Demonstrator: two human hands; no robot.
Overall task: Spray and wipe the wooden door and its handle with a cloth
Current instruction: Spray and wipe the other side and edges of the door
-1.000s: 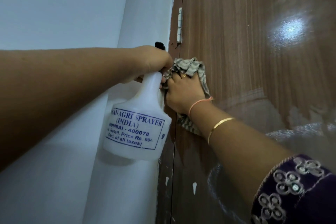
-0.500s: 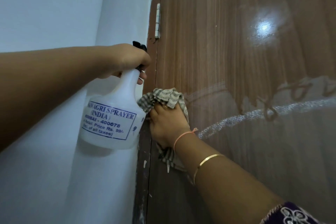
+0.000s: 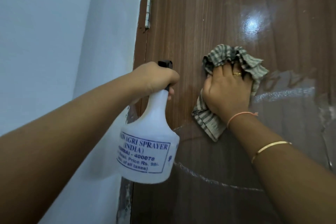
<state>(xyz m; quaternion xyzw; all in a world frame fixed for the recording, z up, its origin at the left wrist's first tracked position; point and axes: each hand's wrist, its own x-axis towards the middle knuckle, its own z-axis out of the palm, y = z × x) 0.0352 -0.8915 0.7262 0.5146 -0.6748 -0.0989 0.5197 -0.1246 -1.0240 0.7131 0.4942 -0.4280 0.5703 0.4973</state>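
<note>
Now crumpled checked cloth [image 3: 234, 56] on glossy wood-grain door [image 3: 190, 23] — streaky.

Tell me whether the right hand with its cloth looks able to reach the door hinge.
Probably yes: the right hand grips the striped cloth against the door, and only bare wood lies between it and the hinge; the left hand with the spray bottle sits lower.

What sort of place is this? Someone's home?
Likely a room in a home, though I cannot be sure: a glossy wooden door on a hinge, a plain pale wall beside it, and a checked cloth and spray bottle for cleaning.
</note>
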